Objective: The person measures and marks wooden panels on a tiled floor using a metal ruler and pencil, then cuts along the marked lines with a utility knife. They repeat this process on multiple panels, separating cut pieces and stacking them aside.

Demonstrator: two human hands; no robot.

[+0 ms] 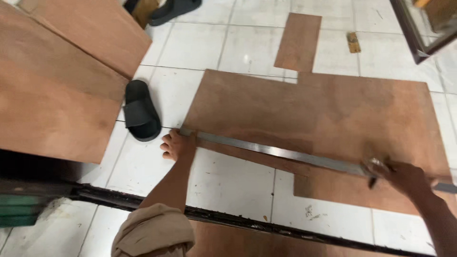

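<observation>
A long steel straightedge (281, 153) lies slanted across a large brown plywood sheet (323, 114) on the tiled floor. My right hand (404, 177) is closed around a small tool (373, 180) with a dark tip, pressed against the straightedge near its right end. A bare foot (177, 144) presses down on the straightedge's left end at the corner of the sheet; the leg above it wears a rolled-up tan trouser leg (152, 233). My left hand does not show.
A black slipper (140, 112) lies left of the sheet, and another (173, 9) lies at the top. Large plywood boards (52, 95) stand at the left. A narrow plywood offcut (299, 42) rests behind the sheet. A dark metal rail (238, 220) runs along the floor in front.
</observation>
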